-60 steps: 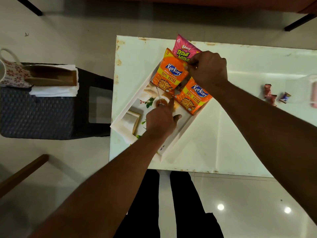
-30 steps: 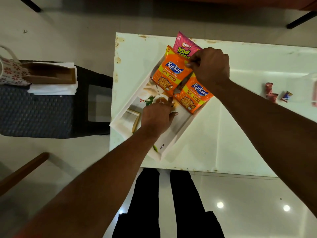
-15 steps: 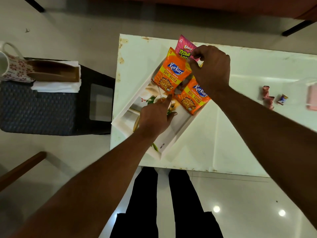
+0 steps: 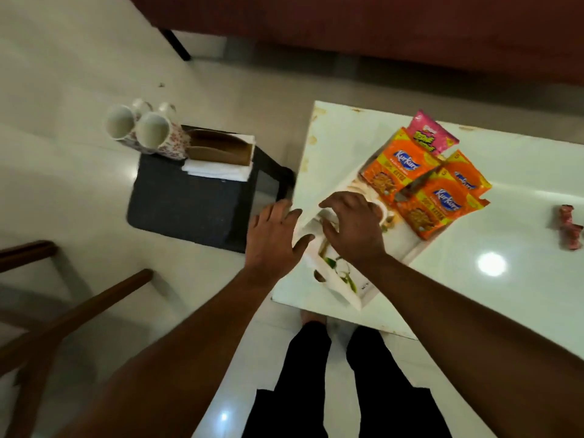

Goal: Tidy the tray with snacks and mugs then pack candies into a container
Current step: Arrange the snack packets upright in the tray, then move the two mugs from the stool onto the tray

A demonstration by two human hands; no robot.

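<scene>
A white tray point(image 4: 354, 289) with a leaf pattern lies at an angle on the white table point(image 4: 474, 279). Three orange Kurkure packets point(image 4: 437, 203) and a pink snack packet point(image 4: 429, 137) rest at the tray's far end. My right hand point(image 4: 350, 229) hovers over the tray's middle, fingers spread, above a small white bowl point(image 4: 384, 211). My left hand point(image 4: 271, 238) is open with spread fingers, just left of the tray's edge, over the gap beside the table. Two floral mugs point(image 4: 142, 129) stand on a dark stool point(image 4: 189, 200). Red-wrapped candies point(image 4: 568, 229) lie at the table's right.
On the stool next to the mugs sit brown wooden pieces point(image 4: 221, 148) on a white folded cloth point(image 4: 218, 172). A wooden chair frame point(image 4: 63, 311) stands at the lower left. A dark red sofa point(image 4: 379, 33) runs along the top. My legs are below the table edge.
My right hand let go of the snack packets and came down to the tray's middle. My left hand left the tray and moved left. The view swung left, showing both mugs.
</scene>
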